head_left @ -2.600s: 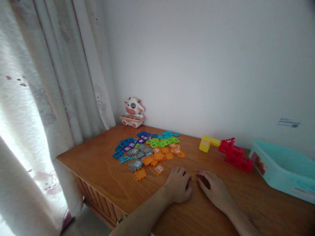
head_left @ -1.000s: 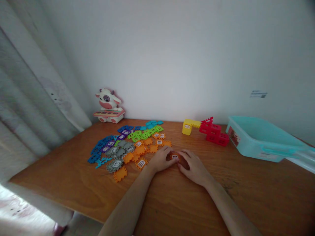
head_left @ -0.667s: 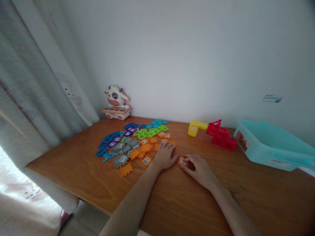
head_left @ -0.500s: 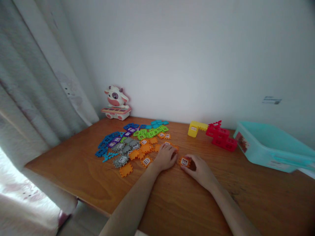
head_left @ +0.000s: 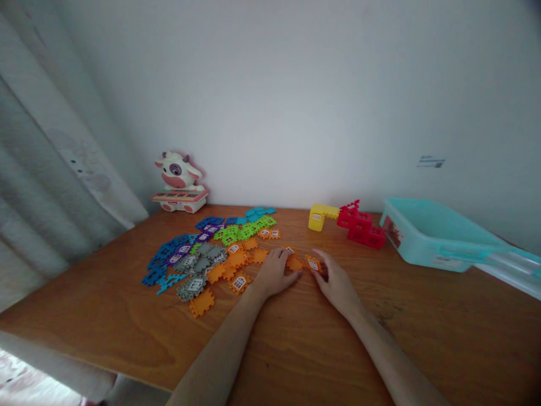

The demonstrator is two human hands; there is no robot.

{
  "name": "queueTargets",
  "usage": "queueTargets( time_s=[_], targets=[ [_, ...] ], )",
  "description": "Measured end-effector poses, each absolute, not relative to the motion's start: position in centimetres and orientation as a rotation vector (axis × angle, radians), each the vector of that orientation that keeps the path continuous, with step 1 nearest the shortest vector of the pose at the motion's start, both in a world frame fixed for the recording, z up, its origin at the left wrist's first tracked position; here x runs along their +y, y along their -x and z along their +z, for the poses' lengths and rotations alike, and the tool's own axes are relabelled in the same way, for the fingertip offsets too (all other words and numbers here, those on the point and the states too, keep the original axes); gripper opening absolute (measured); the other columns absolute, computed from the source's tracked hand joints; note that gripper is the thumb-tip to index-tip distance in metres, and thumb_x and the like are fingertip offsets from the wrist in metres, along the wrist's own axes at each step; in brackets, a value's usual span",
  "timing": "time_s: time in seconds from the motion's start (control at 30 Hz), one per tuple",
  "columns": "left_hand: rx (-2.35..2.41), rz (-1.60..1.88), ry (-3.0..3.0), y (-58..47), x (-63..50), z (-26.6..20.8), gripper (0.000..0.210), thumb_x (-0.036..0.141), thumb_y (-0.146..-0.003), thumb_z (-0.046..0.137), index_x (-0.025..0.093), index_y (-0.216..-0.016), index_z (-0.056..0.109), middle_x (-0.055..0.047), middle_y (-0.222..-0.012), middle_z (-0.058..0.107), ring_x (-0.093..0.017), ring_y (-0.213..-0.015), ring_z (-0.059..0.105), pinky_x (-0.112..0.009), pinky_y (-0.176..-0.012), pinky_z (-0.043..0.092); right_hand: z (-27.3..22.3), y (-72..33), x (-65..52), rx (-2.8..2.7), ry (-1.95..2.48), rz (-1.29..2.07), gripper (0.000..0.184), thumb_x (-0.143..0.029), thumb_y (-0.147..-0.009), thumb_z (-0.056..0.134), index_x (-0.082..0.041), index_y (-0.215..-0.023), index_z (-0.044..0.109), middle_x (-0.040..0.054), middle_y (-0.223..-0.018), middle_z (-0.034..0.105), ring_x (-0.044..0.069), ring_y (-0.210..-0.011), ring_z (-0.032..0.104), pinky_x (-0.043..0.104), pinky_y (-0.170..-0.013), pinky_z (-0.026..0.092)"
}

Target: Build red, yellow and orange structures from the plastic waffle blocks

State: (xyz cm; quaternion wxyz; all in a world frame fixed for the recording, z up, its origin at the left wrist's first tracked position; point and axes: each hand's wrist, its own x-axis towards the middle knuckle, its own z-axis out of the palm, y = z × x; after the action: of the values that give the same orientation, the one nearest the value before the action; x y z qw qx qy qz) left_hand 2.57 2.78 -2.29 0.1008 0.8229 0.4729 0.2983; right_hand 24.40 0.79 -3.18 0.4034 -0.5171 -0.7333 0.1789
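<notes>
Orange, the windowed tile is at the middle of the table, its edge pinched between the thumb and fingers of the right hand, while the left hand curves half open at the plain tile just beside, gripping or merely touching, I cannot tell. Handling them one by one looks like the step in hand, and shifting them calls for a light pinch. Farther out, print on the tub and wall sticker is too small to read.

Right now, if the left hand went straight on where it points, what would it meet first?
Probably the orange window tile just ahead of the left hand; whether they touch is unclear.
</notes>
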Motion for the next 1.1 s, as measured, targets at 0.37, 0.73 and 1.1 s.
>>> queueTargets(
  time_s=[0.37, 0.73, 1.1],
  targets=[
    [0.983, 0.674, -2.585, -2.0, 2.1, -1.2, 0.055, 0.058, -0.089, 0.064, 0.028, -0.136, 0.062, -0.01, -0.138, 0.06, -0.028, -0.127, 0.057, -0.045, -0.112, 0.045, -2.3, -24.1, 0.4, -1.831, 1.376, 0.393, 0.023, -0.037, -0.098, 0.047, -0.023, -0.108, 0.061, 0.0103, -0.101, 0.075, 0.025, -0.088, 0.072, 0.039, -0.081, 0.055],
    [1.194, 0.879, -2.561, -2.3, 2.8, -2.4, 0.035, 0.022, -0.084, 0.065, 0.019, -0.12, 0.064, -0.012, -0.125, 0.063, -0.028, -0.118, 0.058, -0.046, -0.107, 0.048, -1.9, -23.8, 0.0, -1.852, 1.438, 0.402, 0.018, -0.037, -0.097, 0.048, -0.023, -0.102, 0.057, 0.0103, -0.095, 0.075, 0.026, -0.084, 0.072, 0.037, -0.076, 0.051],
    [1.112, 0.949, -2.443, -2.4, 3.3, -2.6, 0.027, 0.005, -0.088, 0.053, 0.018, -0.104, 0.07, -0.007, -0.104, 0.075, -0.022, -0.1, 0.067, -0.039, -0.097, 0.054, -1.2, -23.7, -0.2, -2.034, 1.396, 0.328, 0.013, -0.031, -0.098, 0.051, -0.023, -0.097, 0.061, 0.007, -0.093, 0.075, 0.023, -0.083, 0.071, 0.032, -0.073, 0.049]
  ],
)
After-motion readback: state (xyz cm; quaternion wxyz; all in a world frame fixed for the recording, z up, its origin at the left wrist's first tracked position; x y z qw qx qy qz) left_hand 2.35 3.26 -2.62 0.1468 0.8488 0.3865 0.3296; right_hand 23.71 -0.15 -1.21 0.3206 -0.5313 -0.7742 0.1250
